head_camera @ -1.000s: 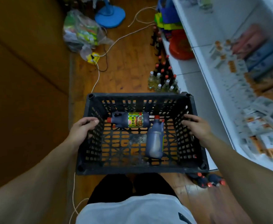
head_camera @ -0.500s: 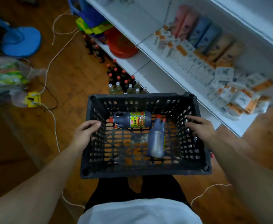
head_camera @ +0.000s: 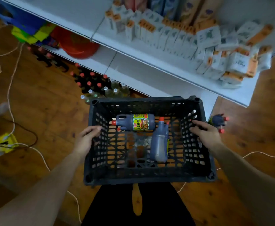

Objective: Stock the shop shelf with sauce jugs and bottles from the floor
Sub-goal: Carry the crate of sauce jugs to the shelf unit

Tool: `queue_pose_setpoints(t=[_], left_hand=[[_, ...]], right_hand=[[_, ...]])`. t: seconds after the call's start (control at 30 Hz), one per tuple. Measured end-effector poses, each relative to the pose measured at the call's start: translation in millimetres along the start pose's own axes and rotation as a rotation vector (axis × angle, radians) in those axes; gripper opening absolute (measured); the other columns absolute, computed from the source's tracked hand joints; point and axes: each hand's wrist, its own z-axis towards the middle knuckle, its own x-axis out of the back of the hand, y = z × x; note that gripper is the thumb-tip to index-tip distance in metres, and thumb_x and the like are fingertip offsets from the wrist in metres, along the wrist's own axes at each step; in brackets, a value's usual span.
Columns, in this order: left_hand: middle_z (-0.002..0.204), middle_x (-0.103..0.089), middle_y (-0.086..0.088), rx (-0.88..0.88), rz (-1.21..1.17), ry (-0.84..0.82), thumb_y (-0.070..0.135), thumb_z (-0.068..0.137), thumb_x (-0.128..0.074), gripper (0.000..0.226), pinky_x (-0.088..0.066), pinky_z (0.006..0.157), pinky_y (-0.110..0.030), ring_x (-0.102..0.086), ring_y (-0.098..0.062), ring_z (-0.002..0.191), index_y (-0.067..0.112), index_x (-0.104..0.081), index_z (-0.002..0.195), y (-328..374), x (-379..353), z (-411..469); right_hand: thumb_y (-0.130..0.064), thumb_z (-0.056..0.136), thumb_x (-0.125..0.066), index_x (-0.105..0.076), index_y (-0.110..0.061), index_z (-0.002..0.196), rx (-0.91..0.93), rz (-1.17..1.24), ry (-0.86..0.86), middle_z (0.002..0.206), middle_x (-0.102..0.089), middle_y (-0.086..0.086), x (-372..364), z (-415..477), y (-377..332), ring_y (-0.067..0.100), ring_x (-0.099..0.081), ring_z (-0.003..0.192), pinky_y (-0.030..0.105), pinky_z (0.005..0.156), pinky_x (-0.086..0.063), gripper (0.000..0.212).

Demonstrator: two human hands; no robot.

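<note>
I carry a black slatted plastic crate (head_camera: 149, 177) in front of me. My left hand (head_camera: 88, 137) grips its left wall and my right hand (head_camera: 205, 134) grips its right wall. Two dark sauce jugs with red caps lie inside: one (head_camera: 136, 122) on its side across the far end with a green and yellow label up, the other (head_camera: 160, 141) lengthwise with its cap pointing away. The white shop shelf (head_camera: 149, 69) runs diagonally just beyond the crate.
Dark red-capped bottles (head_camera: 89, 82) and clear bottles (head_camera: 110, 92) stand on the wooden floor by the shelf foot. More red-capped jugs (head_camera: 220, 121) lie right of the crate. White and orange cartons (head_camera: 215, 49) fill the upper shelf. Cords (head_camera: 11, 98) and a yellow socket (head_camera: 6, 142) lie at left.
I have turned right toward the shelf with the crate; the shelf now fills the top of the view and the floor bottles have slid left. Both hands keep their hold.
</note>
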Motion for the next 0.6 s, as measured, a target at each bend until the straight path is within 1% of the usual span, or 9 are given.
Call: queue_pose_setpoints(t=[0.07, 0.13, 0.2, 0.27, 0.33, 0.4, 0.43, 0.53, 0.6], left_hand=[[0.103, -0.064, -0.003, 0.017, 0.019, -0.036, 0.03, 0.094, -0.058, 0.018, -0.05, 0.09, -0.042, -0.058, -0.024, 0.108, 0.018, -0.071, 0.099, -10.8, -11.9, 28.6], [0.1, -0.065, -0.002, 0.022, 0.032, -0.077, 0.029, 0.095, -0.055, 0.018, -0.049, 0.092, -0.045, -0.058, -0.026, 0.11, 0.021, -0.072, 0.093, -21.9, -22.6, 57.6], [0.098, -0.066, -0.001, 0.013, 0.047, -0.106, 0.03, 0.095, -0.055, 0.021, -0.05, 0.084, -0.038, -0.059, -0.025, 0.107, 0.023, -0.074, 0.088, -31.1, -33.0, 87.7], [0.094, -0.066, 0.0, 0.001, 0.087, -0.139, 0.036, 0.094, -0.056, 0.023, -0.047, 0.076, -0.031, -0.061, -0.022, 0.098, 0.026, -0.075, 0.083, -36.8, -44.5, 117.8], [0.087, -0.064, 0.002, -0.007, 0.13, -0.158, 0.042, 0.093, -0.057, 0.027, -0.046, 0.072, -0.029, -0.061, -0.02, 0.089, 0.028, -0.076, 0.08, -41.3, -56.8, 145.5], [0.09, -0.064, 0.001, -0.033, 0.178, -0.182, 0.048, 0.091, -0.056, 0.029, -0.048, 0.074, -0.031, -0.06, -0.02, 0.09, 0.028, -0.075, 0.08, -44.7, -67.8, 171.4], [0.093, -0.065, 0.001, -0.041, 0.2, -0.198, 0.05, 0.09, -0.056, 0.03, -0.049, 0.077, -0.033, -0.061, -0.021, 0.094, 0.028, -0.075, 0.082, -46.4, -72.6, 184.3], [0.098, -0.066, 0.003, -0.054, 0.25, -0.228, 0.051, 0.09, -0.056, 0.03, -0.049, 0.085, -0.037, -0.061, -0.022, 0.103, 0.03, -0.075, 0.081, -51.2, -88.4, 220.9], [0.101, -0.065, 0.003, -0.051, 0.268, -0.248, 0.049, 0.092, -0.054, 0.03, -0.048, 0.088, -0.036, -0.059, -0.021, 0.106, 0.034, -0.075, 0.077, -54.9, -101.0, 244.5]], right_hand=[[-0.022, 0.086, -0.07, -0.065, -0.029, 0.121, -0.044, 0.017, 0.027, 0.108, -0.067, 0.003, -2.5, 15.1, 16.4, 0.019, -0.061, 0.08, 0.033, 0.074, -0.051, 0.036], [-0.022, 0.086, -0.07, -0.066, -0.029, 0.119, -0.08, 0.027, 0.043, 0.113, -0.065, 0.003, -6.6, 29.4, 35.6, 0.019, -0.063, 0.088, 0.034, 0.081, -0.053, 0.034], [-0.021, 0.085, -0.071, -0.067, -0.029, 0.117, -0.115, 0.071, 0.061, 0.113, -0.065, 0.003, -12.6, 41.9, 54.8, 0.021, -0.065, 0.091, 0.037, 0.082, -0.055, 0.033], [-0.022, 0.085, -0.071, -0.067, -0.03, 0.116, -0.158, 0.119, 0.092, 0.112, -0.065, 0.0, -21.5, 54.6, 73.4, 0.017, -0.065, 0.09, 0.032, 0.074, -0.056, 0.032], [-0.023, 0.085, -0.072, -0.066, -0.031, 0.117, -0.204, 0.145, 0.125, 0.111, -0.066, -0.001, -31.1, 69.5, 91.3, 0.019, -0.066, 0.092, 0.036, 0.078, -0.057, 0.034], [-0.024, 0.084, -0.072, -0.065, -0.031, 0.119, -0.231, 0.178, 0.155, 0.112, -0.066, -0.001, -41.0, 84.8, 106.2, 0.019, -0.066, 0.095, 0.038, 0.083, -0.056, 0.036], [-0.026, 0.084, -0.072, -0.065, -0.032, 0.12, -0.237, 0.184, 0.171, 0.112, -0.065, -0.002, -46.4, 93.1, 113.4, 0.017, -0.065, 0.095, 0.035, 0.081, -0.055, 0.037], [-0.029, 0.083, -0.073, -0.065, -0.033, 0.119, -0.225, 0.173, 0.203, 0.112, -0.062, -0.005, -62.3, 120.1, 132.7, 0.004, -0.06, 0.088, 0.022, 0.065, -0.049, 0.037], [-0.027, 0.084, -0.073, -0.065, -0.032, 0.119, -0.238, 0.209, 0.216, 0.111, -0.062, -0.005, -71.0, 141.2, 143.2, 0.002, -0.06, 0.087, 0.021, 0.063, -0.048, 0.037]])
